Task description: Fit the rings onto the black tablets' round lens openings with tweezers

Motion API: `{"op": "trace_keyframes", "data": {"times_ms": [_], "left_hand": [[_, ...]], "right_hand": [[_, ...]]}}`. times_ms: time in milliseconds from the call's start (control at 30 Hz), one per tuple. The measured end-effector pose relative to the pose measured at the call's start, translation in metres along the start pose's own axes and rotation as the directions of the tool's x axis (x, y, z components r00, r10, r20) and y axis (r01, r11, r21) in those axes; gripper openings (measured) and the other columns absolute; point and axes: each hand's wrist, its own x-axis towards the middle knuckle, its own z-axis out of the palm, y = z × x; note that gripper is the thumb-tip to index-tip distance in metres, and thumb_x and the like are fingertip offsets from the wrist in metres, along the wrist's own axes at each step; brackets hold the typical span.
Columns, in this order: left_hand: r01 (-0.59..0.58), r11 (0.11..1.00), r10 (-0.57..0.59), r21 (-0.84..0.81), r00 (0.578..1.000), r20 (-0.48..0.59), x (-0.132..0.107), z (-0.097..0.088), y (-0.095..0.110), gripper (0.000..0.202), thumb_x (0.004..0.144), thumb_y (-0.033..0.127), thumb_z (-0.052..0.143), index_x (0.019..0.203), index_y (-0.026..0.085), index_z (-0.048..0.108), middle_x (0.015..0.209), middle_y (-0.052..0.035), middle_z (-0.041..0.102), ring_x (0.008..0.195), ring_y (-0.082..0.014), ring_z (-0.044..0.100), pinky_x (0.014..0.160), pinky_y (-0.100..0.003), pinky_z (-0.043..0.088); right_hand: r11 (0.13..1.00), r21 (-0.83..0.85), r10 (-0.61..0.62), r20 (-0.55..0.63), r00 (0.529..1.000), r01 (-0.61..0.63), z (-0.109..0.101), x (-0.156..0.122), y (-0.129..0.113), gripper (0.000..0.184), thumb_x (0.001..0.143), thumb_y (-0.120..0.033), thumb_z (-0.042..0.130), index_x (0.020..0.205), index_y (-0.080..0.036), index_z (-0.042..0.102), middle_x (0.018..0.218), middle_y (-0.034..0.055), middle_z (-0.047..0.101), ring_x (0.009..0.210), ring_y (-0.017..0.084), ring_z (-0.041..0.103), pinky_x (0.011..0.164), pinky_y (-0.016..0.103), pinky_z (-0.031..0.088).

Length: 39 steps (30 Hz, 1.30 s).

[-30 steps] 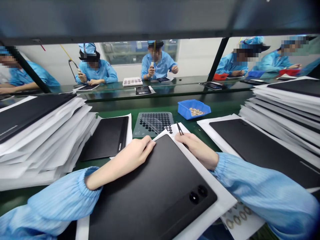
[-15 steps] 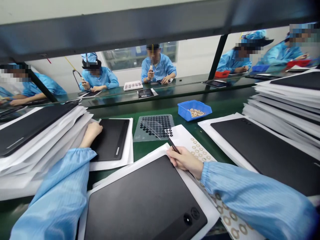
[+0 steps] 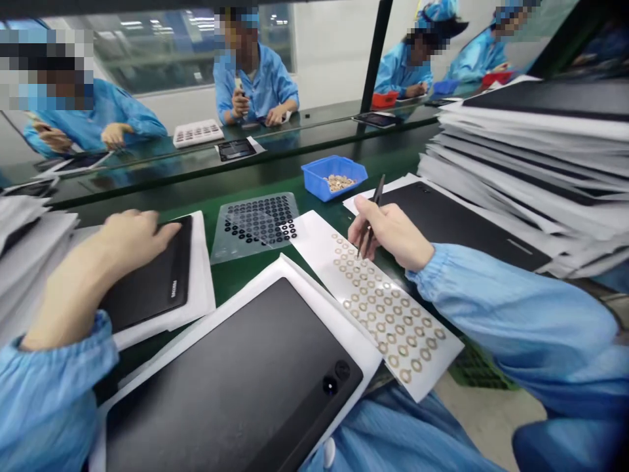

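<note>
My right hand (image 3: 390, 236) grips dark tweezers (image 3: 377, 193), tips down at a white sheet (image 3: 314, 239) bearing rows of tan ring stickers (image 3: 388, 301). My left hand (image 3: 115, 246) lies over a black tablet (image 3: 147, 292) on white paper at the left, thumb stretched out, other fingertips partly hidden. In front of me another black tablet (image 3: 230, 367) rests on white paper, its camera ring (image 3: 329, 385) towards the lower right. Beyond it is a clear sheet of black rings (image 3: 260, 219).
A blue bin (image 3: 322, 183) holds small tan pieces. Stacked tablets and papers (image 3: 515, 170) rise at the right, more papers (image 3: 34, 262) at the left. Another tablet (image 3: 452, 223) lies right. Several co-workers (image 3: 255, 78) sit across the green bench.
My right hand and the tweezers have moved from the near tablet's top corner to the ring-sticker sheet. My left hand's fingers have spread on the left tablet. The view has turned right.
</note>
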Motion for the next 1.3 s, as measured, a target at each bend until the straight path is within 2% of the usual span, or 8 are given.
{"op": "trace_keyframes", "data": {"times_ms": [67,167,267,667,833,1000,1133,1300], "left_hand": [[-0.027,0.999,0.026,0.026,0.999,0.036,0.011,0.009,0.055,0.054,0.093,0.056,0.035,0.103,0.013,0.064,0.106,-0.0121,0.067,0.107,-0.0316,0.061,0.096,-0.047,0.046],[-0.338,0.923,0.369,-0.186,0.912,0.177,0.025,0.036,0.132,0.042,0.096,0.042,0.038,0.124,0.016,0.056,0.134,-0.0107,0.055,0.125,-0.0256,0.048,0.108,-0.041,0.037],[-0.419,0.850,0.493,-0.318,0.846,0.203,0.035,0.064,0.169,0.038,0.096,0.038,0.043,0.126,0.017,0.054,0.141,-0.0124,0.048,0.131,-0.0284,0.041,0.109,-0.045,0.034],[-0.350,0.859,0.458,-0.373,0.851,0.257,0.036,0.083,0.166,0.040,0.098,0.042,0.038,0.126,0.020,0.055,0.140,-0.0100,0.050,0.128,-0.0302,0.042,0.104,-0.049,0.034],[-0.362,0.870,0.457,-0.336,0.848,0.269,0.037,0.092,0.164,0.041,0.099,0.041,0.032,0.126,0.022,0.056,0.140,-0.0089,0.050,0.127,-0.0303,0.042,0.102,-0.049,0.033],[-0.386,0.867,0.462,-0.315,0.860,0.217,0.039,0.095,0.161,0.045,0.097,0.040,0.027,0.122,0.019,0.059,0.138,-0.0080,0.051,0.128,-0.0333,0.041,0.105,-0.053,0.027],[-0.330,0.872,0.391,-0.361,0.914,0.110,0.008,0.073,0.170,0.043,0.094,0.039,0.033,0.120,0.016,0.059,0.134,-0.0097,0.052,0.132,-0.0341,0.038,0.110,-0.053,0.025],[-0.354,0.812,0.440,-0.464,0.894,0.086,-0.062,0.049,0.186,0.031,0.095,0.028,0.038,0.113,0.027,0.063,0.117,-0.0038,0.065,0.119,-0.0253,0.053,0.105,-0.043,0.043]], "right_hand": [[0.999,-0.010,0.052,-0.043,0.998,-0.053,-0.006,0.004,0.013,0.056,0.083,-0.062,0.054,0.056,-0.013,0.058,0.044,0.0058,0.058,0.036,0.014,0.059,0.034,0.021,0.049],[0.999,-0.008,0.035,-0.046,0.998,-0.035,-0.001,0.007,0.037,0.041,0.080,-0.051,0.066,0.067,-0.013,0.059,0.056,0.0082,0.066,0.052,0.018,0.069,0.047,0.024,0.059],[0.999,-0.035,-0.020,-0.065,0.998,0.017,0.005,0.006,0.054,0.034,0.078,-0.045,0.071,0.076,-0.014,0.057,0.064,0.0072,0.068,0.059,0.018,0.071,0.055,0.025,0.061],[0.984,-0.171,-0.077,-0.159,0.984,0.050,0.005,-0.002,0.067,0.024,0.084,-0.038,0.064,0.079,-0.016,0.053,0.062,0.0045,0.068,0.056,0.017,0.069,0.056,0.025,0.057],[0.997,0.046,-0.052,-0.145,0.988,0.059,0.005,-0.006,0.058,0.026,0.078,-0.037,0.070,0.076,-0.017,0.053,0.059,0.0008,0.066,0.054,0.014,0.067,0.054,0.024,0.056],[0.979,0.190,-0.080,0.026,0.996,0.074,0.009,-0.058,0.021,0.030,0.073,-0.043,0.073,0.072,-0.018,0.056,0.055,-0.0028,0.062,0.050,0.014,0.066,0.050,0.024,0.055],[0.956,0.260,0.093,0.176,0.980,-0.137,0.019,-0.112,0.016,0.033,0.078,-0.049,0.068,0.071,-0.020,0.053,0.052,-0.0026,0.062,0.042,0.013,0.061,0.041,0.023,0.051],[0.897,0.423,0.132,0.020,0.991,-0.128,0.040,-0.146,0.049,0.026,0.088,-0.044,0.058,0.081,-0.021,0.049,0.049,-0.0036,0.058,0.038,0.012,0.057,0.036,0.023,0.049]]}}
